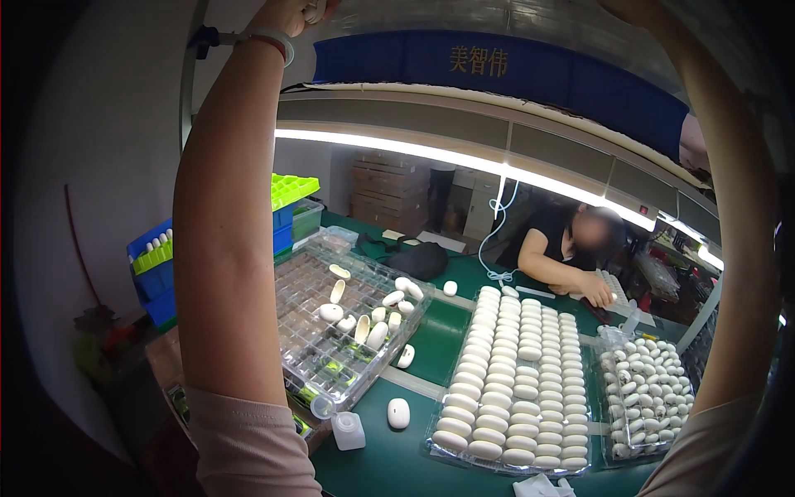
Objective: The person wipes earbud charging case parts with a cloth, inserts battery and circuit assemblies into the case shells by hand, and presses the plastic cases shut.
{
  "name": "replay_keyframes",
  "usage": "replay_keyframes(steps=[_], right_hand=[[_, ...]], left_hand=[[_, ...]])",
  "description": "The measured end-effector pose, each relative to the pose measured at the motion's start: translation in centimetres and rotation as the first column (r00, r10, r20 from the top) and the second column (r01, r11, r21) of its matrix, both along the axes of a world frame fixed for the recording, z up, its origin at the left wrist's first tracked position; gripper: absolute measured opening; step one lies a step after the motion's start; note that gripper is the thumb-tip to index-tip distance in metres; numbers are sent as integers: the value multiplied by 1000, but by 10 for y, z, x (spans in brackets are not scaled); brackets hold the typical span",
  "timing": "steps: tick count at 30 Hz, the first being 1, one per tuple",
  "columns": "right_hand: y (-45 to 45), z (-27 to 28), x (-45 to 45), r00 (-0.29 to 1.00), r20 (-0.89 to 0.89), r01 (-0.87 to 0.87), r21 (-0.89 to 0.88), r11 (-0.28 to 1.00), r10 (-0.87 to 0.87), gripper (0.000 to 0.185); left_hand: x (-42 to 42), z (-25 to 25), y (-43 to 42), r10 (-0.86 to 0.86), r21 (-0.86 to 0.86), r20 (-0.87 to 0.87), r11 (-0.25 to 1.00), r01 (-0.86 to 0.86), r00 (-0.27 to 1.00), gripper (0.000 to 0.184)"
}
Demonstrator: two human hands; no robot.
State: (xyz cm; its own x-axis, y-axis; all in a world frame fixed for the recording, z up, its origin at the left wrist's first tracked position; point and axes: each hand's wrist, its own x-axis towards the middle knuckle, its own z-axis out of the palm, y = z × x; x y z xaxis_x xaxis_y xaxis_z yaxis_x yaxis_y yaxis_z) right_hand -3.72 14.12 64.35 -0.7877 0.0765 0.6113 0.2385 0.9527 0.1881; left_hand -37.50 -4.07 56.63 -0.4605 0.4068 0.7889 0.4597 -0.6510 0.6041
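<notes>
Both my arms are raised, one along each side of the view. My left hand (291,15) is at the top edge, mostly cut off, with a band around its wrist; its fingers do not show well enough to judge. My right forearm (704,91) runs up past the top edge, so that hand is out of sight. Below, a clear tray (517,381) holds rows of white oval cases. On the left, loose white shells (377,335) lie on stacked clear compartment trays (302,302). One white oval case (398,413) lies alone on the green table (377,447).
A small translucent bottle (348,431) stands at the front. Another clear tray (650,398) of white pieces is at right. Blue bins (153,286) stand left. A co-worker (571,248) sits opposite. A light tube (397,147) and blue banner (489,70) cross overhead.
</notes>
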Motion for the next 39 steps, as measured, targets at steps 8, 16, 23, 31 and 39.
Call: replay_keyframes(steps=[8, 16, 23, 31, 39], right_hand=[[-3, -3, -10, 982, 14, 187, -8, 982, -187, 41], [-56, -6, 2, 950, -219, 290, 368, 883, -221, 45], [-66, -21, 13, 953, -182, 295, 388, 873, -241, 45], [-63, -20, 11, 967, -85, 253, 356, 900, -238, 41], [-82, -43, 9, 965, -103, 261, 288, 922, -241, 42]], left_hand=[[-20, -1, 3, -79, 79, 40, 994, 76, 996, 15], [19, -27, -7, 117, -165, -240, 973, -160, 964, 46], [18, -40, -1, 103, -111, -260, 985, -136, 960, 54], [9, -40, 2, -40, -87, -138, 996, 28, 990, 48], [-38, -29, 13, -94, -116, -125, 990, 79, 988, 44]])
